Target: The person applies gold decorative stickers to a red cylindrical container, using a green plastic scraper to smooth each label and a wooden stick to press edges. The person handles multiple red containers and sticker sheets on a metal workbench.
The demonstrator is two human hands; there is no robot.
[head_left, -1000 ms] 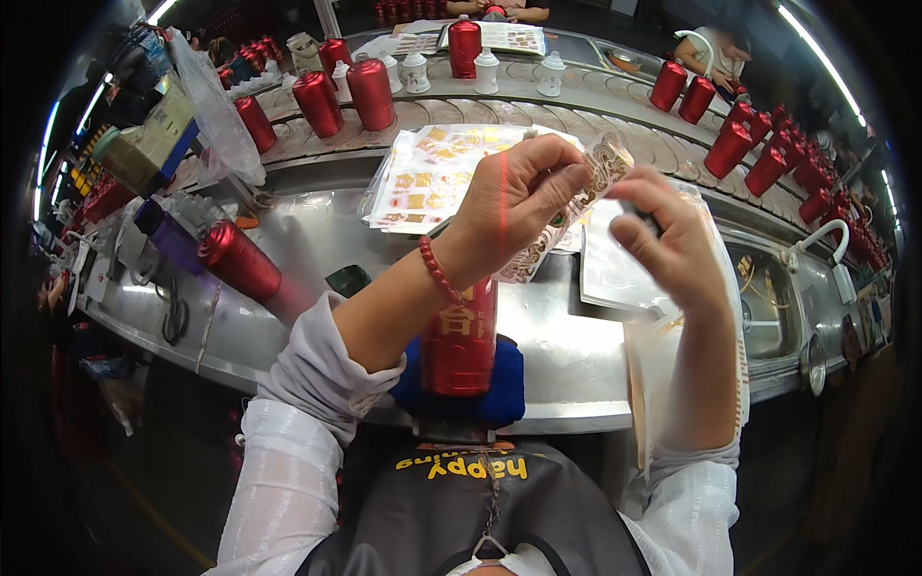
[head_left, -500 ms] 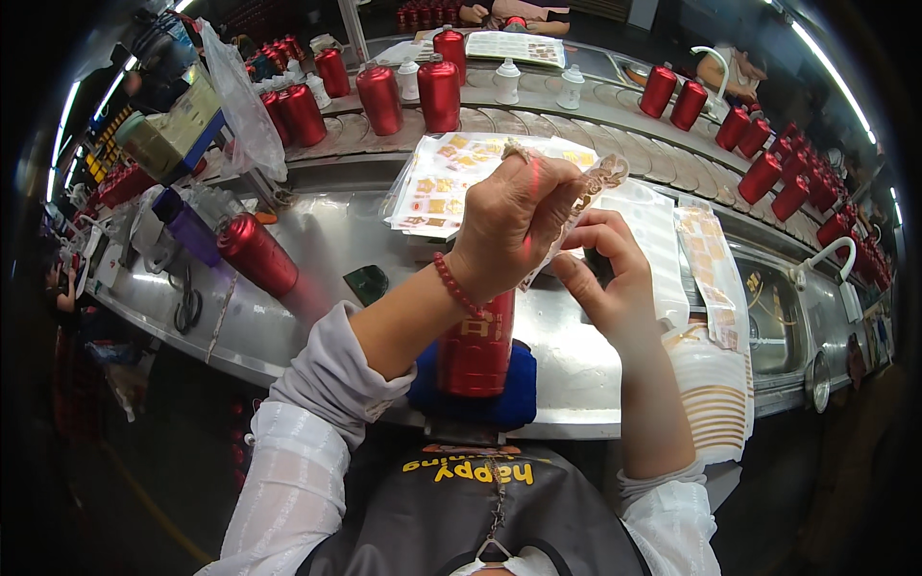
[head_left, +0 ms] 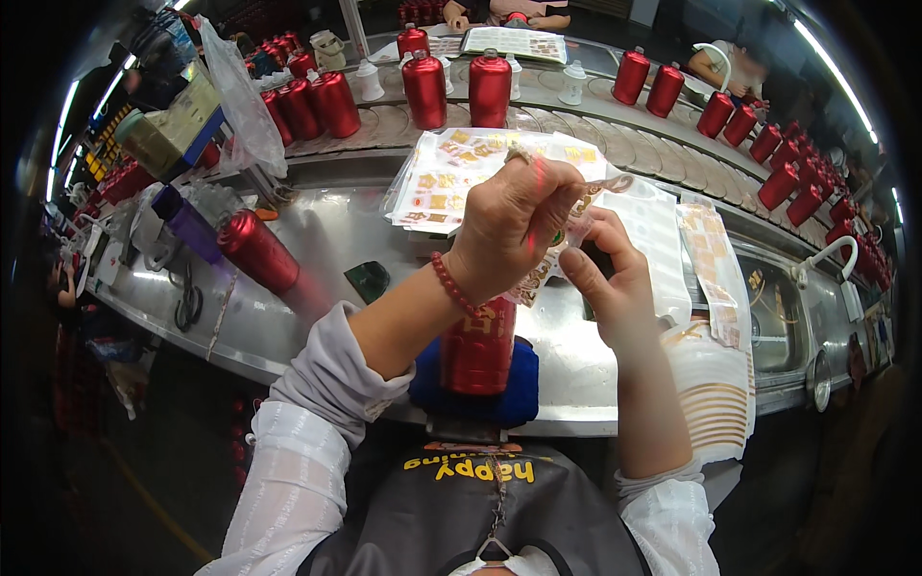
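Note:
A thin clear decal film (head_left: 579, 213) with gold and brown printing is held up in front of me. My left hand (head_left: 507, 226), closed in a pinch, grips its upper part; a red bead bracelet circles the wrist. The thumb and bent fingers of my right hand (head_left: 615, 264) close on the film's right edge. Something dark shows inside the right palm, too hidden to name. Beneath my hands, a red metallic bottle (head_left: 476, 355) with gold markings lies on a folded blue cloth (head_left: 523, 389) at the bench edge. My left forearm covers part of it.
Printed decal sheets (head_left: 432, 182) lie beyond my hands. A green scraper (head_left: 367, 281), another red bottle (head_left: 257, 252), a purple bottle (head_left: 187, 226) and scissors (head_left: 188, 305) are left. Curved conveyor (head_left: 567, 123) carries red bottles and white caps. Sink (head_left: 776, 326) and stacked sheets (head_left: 711, 394) stand right.
The film has turned, so more of its printed side shows between my hands. My right hand has shifted slightly. Bottles and white caps on the conveyor have changed position.

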